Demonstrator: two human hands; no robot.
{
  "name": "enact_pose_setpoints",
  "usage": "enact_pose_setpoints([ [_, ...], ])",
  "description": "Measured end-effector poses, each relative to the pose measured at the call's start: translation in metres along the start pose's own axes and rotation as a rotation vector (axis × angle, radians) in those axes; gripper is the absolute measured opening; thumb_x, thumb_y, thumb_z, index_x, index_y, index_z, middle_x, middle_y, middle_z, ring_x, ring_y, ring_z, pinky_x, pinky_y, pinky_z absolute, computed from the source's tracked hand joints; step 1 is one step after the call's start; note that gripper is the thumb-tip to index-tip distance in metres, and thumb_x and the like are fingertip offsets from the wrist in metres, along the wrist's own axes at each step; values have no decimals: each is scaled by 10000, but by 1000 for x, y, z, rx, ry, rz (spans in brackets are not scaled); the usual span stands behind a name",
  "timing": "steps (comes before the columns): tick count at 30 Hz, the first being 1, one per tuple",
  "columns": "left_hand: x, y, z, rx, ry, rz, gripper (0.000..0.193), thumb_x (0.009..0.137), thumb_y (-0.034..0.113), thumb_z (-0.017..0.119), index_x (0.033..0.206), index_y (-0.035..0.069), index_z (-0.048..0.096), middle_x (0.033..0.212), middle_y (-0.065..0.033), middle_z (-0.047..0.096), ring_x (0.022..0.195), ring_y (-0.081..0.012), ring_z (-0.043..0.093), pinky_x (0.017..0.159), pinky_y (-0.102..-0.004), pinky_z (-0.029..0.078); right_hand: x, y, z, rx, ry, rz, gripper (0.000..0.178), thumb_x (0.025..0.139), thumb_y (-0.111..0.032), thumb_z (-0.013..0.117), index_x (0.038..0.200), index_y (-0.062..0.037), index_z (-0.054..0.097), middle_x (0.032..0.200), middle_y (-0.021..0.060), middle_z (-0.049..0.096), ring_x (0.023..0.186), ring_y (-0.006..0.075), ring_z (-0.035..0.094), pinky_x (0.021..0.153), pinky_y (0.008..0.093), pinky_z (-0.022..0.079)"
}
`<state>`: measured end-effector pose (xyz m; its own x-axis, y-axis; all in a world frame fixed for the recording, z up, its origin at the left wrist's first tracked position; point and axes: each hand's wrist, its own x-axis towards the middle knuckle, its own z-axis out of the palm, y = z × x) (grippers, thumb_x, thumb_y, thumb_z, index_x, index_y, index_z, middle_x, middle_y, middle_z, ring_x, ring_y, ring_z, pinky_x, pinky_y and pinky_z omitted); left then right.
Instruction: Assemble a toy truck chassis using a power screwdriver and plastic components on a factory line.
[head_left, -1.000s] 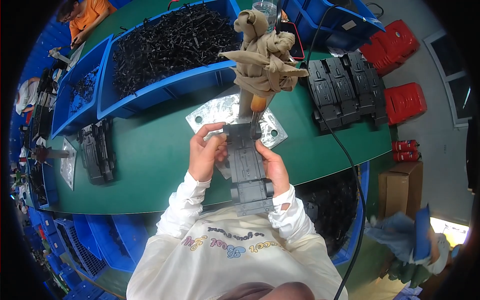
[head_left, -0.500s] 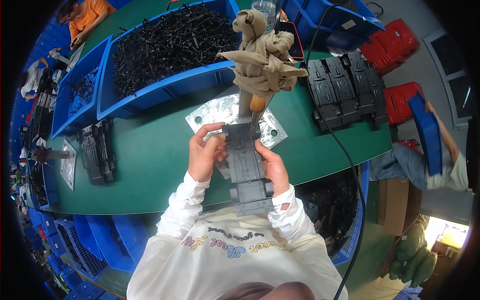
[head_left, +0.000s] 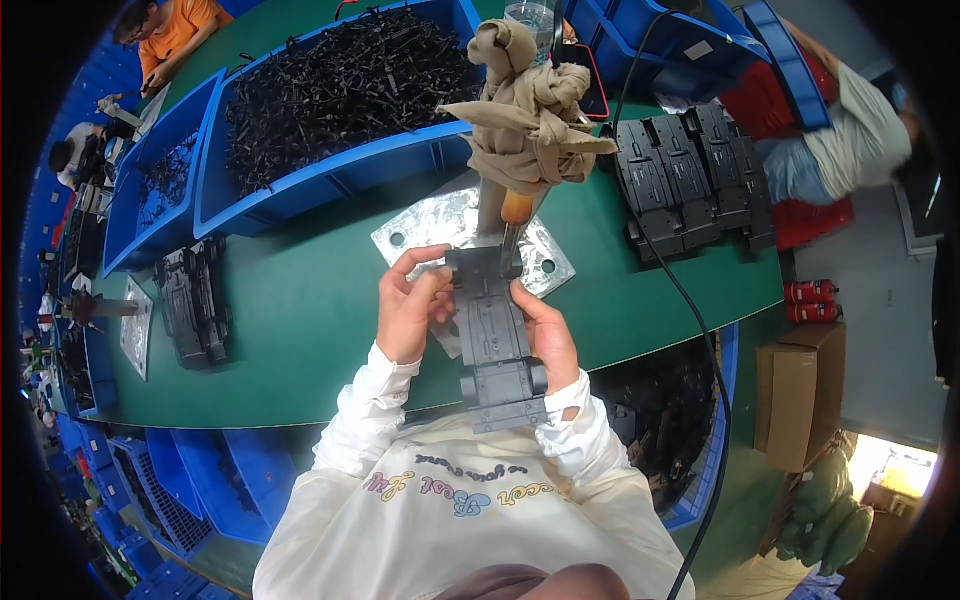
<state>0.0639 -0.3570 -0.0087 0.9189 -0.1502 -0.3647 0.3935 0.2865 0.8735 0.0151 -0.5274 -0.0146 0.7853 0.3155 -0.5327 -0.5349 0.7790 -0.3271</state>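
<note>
A long black plastic part (head_left: 492, 330), like a toy chassis, is held upright in front of me by its two sides. My left hand (head_left: 406, 308) grips its upper left edge, thumb and fingers closed on it. Along its right edge my right hand (head_left: 550, 340) is closed, thumb near the top. A metal tip (head_left: 509, 250) below an orange collar (head_left: 516, 208) reaches down to the part's upper right corner. It comes from a stand wrapped in knotted beige cloth (head_left: 540, 125), fixed on a silvery metal plate (head_left: 420, 228).
A large blue bin (head_left: 330, 190) of small black pieces stands behind, beside a smaller blue bin (head_left: 125, 225). Similar black parts (head_left: 690, 185) lie at right, others (head_left: 195, 310) at left. A black cable (head_left: 690, 300) crosses the right edge. A person carries a blue crate (head_left: 790, 65) at far right.
My hands and the black part stay in place. The person at right has moved toward the back with the blue crate, revealing red cylinders and more of the cardboard box.
</note>
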Motion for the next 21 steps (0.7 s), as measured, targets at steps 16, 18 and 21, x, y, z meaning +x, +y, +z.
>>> enact_pose_setpoints([
  [16,1,0,-1,-2,-8,3,304,888,120,586,1166,-2,567,668,-19,562,515,-84,499,491,-223,428,-3,-2,6,7,19,7,404,1010,-333,474,1175,13,602,1066,103,680,920,188,661,854,305,517],
  [18,1,1,-1,-3,-14,5,303,888,119,586,1165,-2,568,671,-20,564,517,-85,501,492,-223,426,-3,-2,6,7,19,6,407,1011,-335,471,1177,14,602,1067,104,680,920,188,661,855,305,517],
  [21,2,0,-1,-3,-15,8,301,889,119,587,1164,-3,568,677,-23,570,524,-87,508,495,-220,422,0,-1,2,2,21,6,413,1012,-337,468,1178,16,601,1067,106,681,924,189,662,858,303,516],
])
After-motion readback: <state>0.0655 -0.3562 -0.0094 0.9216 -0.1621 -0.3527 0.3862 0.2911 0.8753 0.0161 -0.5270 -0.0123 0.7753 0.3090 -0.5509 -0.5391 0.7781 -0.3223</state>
